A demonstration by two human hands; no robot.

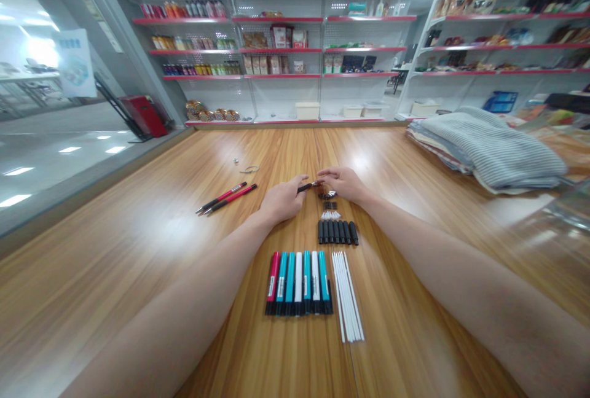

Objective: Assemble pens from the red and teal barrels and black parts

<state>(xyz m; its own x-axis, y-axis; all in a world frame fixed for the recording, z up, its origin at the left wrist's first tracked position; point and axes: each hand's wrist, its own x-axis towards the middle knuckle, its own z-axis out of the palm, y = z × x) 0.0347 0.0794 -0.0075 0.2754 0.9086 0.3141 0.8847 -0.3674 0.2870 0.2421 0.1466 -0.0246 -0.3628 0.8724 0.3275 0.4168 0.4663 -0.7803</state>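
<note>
My left hand (282,199) is closed round a black pen grip (304,188), which points to the right. At its end shows a small metallic pen tip (314,183), with the fingers of my right hand (345,183) pinched at it. Under my right hand lies a cluster of small shiny pieces (328,195), partly hidden. Nearer to me are small black parts (330,206), small white parts (330,215) and a row of black grips (338,232). Coloured pen barrels (290,284) in red, teal and white lie side by side, next to thin white refills (346,296).
Two red-and-black pens (225,198) lie left of my left hand. Beyond them are a thin ring-like band (249,169) and a tiny metallic piece (236,161). Folded cloths (488,146) are stacked at the right. Stocked shelves (276,77) stand behind the wooden table (138,263).
</note>
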